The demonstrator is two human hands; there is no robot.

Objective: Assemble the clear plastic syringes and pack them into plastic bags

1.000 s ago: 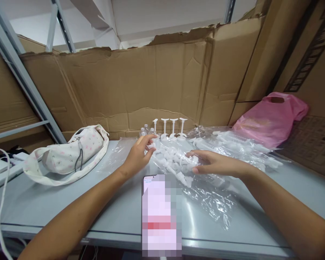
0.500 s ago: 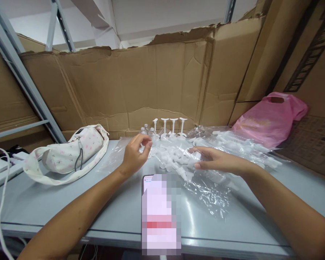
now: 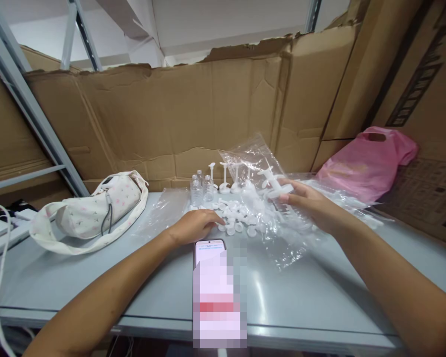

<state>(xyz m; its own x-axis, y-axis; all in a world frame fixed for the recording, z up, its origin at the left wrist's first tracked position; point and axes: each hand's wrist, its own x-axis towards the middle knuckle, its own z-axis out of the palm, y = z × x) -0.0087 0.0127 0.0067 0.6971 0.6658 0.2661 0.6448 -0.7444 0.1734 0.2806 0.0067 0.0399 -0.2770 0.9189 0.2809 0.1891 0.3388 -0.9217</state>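
My right hand grips a clear plastic bag with white plastic parts inside, lifted over the right side of a pile of small white caps. At the pile's left edge, my left hand has its fingers bent down and close together, touching the caps. Whatever lies between those fingertips is hidden. Several small clear bottles stand behind the pile. Beside them, several white stands with curved tops stand upright, some seen through the bag.
A phone lies in front of the pile. Flat clear bags and a white patterned shoulder bag are on the left. On the right sits a pink plastic bag. Cardboard walls the back.
My right hand has lifted the clear bag off the caps, uncovering the pile and bottles. My left hand has come down from beside the bottles to the caps' left edge.
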